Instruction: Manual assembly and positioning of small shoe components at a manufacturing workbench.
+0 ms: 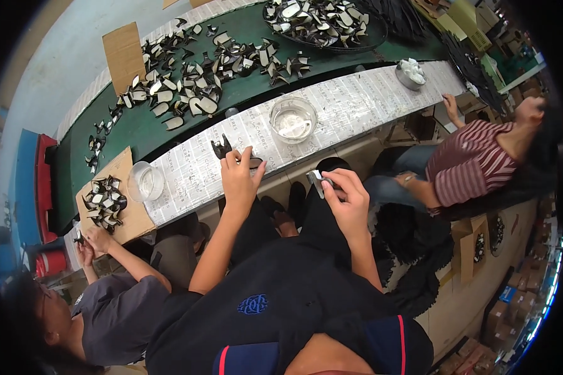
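My left hand (239, 182) is over the near edge of the paper-covered ledge, its thumb and fingers closed about a small dark curved piece (255, 162). Just beyond those fingertips a black pronged piece (221, 147) lies on the ledge. Out past the edge, over my lap, my right hand (349, 199) pinches a small black piece with a pale, shiny face (316, 181); its far side is hidden by the fingers. A clear round bowl (293, 120) with something whitish in it stands on the ledge ahead of my hands.
Many black pronged pieces with cream faces (194, 94) cover the green belt (244, 94); more fill a round basket (325, 25). Co-workers sit at left (116, 312) and right (475, 162). A clear bowl (146, 181) and metal bowl (410, 76) stand on the ledge.
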Demonstrator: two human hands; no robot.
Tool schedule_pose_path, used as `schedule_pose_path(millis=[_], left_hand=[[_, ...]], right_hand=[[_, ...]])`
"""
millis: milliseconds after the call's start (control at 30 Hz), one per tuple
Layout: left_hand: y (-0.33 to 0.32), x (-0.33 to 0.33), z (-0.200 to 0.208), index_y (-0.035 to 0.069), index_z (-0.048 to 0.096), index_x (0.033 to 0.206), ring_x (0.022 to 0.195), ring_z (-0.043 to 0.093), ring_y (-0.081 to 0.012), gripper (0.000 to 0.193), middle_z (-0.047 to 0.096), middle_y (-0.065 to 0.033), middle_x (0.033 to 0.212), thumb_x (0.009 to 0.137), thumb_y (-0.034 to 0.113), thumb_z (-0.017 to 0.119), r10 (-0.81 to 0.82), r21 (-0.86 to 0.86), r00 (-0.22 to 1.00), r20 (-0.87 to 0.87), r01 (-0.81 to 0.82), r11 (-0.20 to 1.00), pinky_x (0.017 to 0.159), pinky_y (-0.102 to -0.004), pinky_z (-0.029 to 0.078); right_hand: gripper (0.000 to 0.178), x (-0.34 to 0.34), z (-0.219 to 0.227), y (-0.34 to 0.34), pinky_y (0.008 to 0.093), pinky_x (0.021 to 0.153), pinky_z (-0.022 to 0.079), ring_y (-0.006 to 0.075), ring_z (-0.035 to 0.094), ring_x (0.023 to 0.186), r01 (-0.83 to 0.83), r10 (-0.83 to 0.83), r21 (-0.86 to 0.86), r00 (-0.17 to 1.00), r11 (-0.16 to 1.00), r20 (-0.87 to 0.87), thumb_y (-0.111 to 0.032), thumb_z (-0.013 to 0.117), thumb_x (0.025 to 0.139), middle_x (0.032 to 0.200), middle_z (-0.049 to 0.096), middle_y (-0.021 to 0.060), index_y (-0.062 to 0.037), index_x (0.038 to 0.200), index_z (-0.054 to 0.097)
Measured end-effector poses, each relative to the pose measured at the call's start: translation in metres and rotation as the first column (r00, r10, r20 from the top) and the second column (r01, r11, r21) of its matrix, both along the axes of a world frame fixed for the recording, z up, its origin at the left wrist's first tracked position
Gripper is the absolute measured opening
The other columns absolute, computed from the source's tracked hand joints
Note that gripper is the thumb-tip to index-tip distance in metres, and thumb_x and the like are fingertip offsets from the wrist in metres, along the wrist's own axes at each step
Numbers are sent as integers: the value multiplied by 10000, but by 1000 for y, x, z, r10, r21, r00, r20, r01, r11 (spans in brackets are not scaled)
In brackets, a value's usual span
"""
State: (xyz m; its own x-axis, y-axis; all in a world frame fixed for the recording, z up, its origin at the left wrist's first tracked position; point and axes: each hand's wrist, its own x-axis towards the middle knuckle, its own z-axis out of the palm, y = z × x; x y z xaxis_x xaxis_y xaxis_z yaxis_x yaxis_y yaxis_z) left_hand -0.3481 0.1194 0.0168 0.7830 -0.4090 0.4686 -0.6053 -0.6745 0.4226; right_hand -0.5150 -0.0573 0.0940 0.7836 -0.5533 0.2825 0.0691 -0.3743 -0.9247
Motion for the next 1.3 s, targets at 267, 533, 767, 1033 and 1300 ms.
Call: schedule_pose_path(millis=[267, 533, 767, 1033, 1300], left_hand=[[-22, -7, 1, 14, 578, 1249, 1289, 435, -435, 475, 391, -257, 1435, 829, 152, 752, 59, 189, 990, 128, -83, 979, 1049, -427, 408], [3, -4, -32, -69, 383, 1448, 1325, 453, -399, 450, 381, -313, 1459, 1037, 106, 443, -37, -348, 994, -100, 0, 938, 1091, -434, 379], [39, -27, -9, -34, 496, 1328, 1076, 664, -271, 351, 615, -137, 1247, 1069, 199, 453, -570, -714, 493, -658, -650, 261, 983, -400, 534], [33, -49, 35, -38, 479, 1314, 1101, 658, -261, 358, 640, -125, 1205, 1043, 191, 524, -739, -743, 331, -587, -582, 329, 992, -423, 538], [19, -62, 53, -17, 487, 1307, 1035, 651, -151, 357, 659, -77, 1141, 1005, 142, 592, -790, -767, 233, -567, -499, 403, 988, -384, 551]], right_hand=[[177, -4, 5, 3, 218, 643, 553, 95, 639, 805, -26, 26, -48, 1000, 999, 9, 12, 684, 897, 1073, 628, 89, 30, 1072, 705], [172, -9, 0, -3, 218, 659, 560, 103, 652, 832, -11, 11, -18, 1000, 1000, -10, 17, 677, 903, 1078, 626, 93, 37, 1073, 699], [174, 1, -1, 0, 227, 710, 571, 124, 662, 878, -10, 12, 66, 999, 998, -37, 20, 665, 913, 1105, 618, 94, 51, 1083, 687], [221, 21, 14, 15, 284, 696, 595, 203, 676, 878, -73, 73, -149, 997, 986, -7, 10, 716, 854, 1095, 611, 131, 10, 1074, 692], [316, 23, 19, 31, 300, 596, 572, 228, 686, 744, -47, 172, -593, 973, 804, 156, -6, 778, 774, 1113, 638, 147, -29, 1078, 693]])
